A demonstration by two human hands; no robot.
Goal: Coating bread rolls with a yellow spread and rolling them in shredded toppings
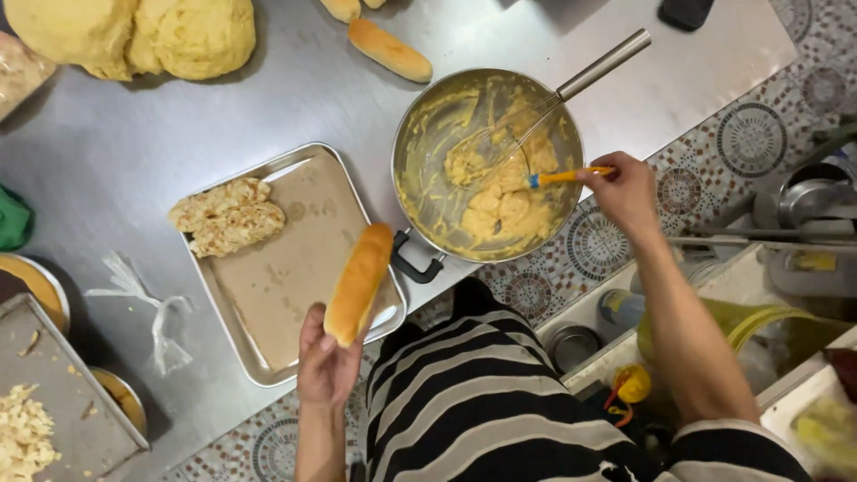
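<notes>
Nearest the camera is the person's black-and-white striped garment point(482, 402), low in the middle of the view. At the far left, a flat grey metal tray point(62, 402) carries pale crumbled bits, and a clear crumpled plastic wrapper point(147, 308) lies on the steel worktop point(107, 152) beside it. Large lumps of yellow dough point(134, 36) sit at the top left. Next comes a rectangular shallow metal baking tray point(295, 259) with two crumb-coated flat pieces point(228, 214) at its upper corner. Over its lower edge the left hand point(326, 366) curls its fingers around the bottom end of a long golden bread roll point(359, 284), held up at a tilt. Right of that stands a round steel bowl point(420, 125) of thick yellow filling point(504, 201), with a wire whisk point(571, 85) resting in it. The right hand point(625, 192) pinches the orange handle of a small blue-tipped spreader point(567, 177), its tip in the filling.
</notes>
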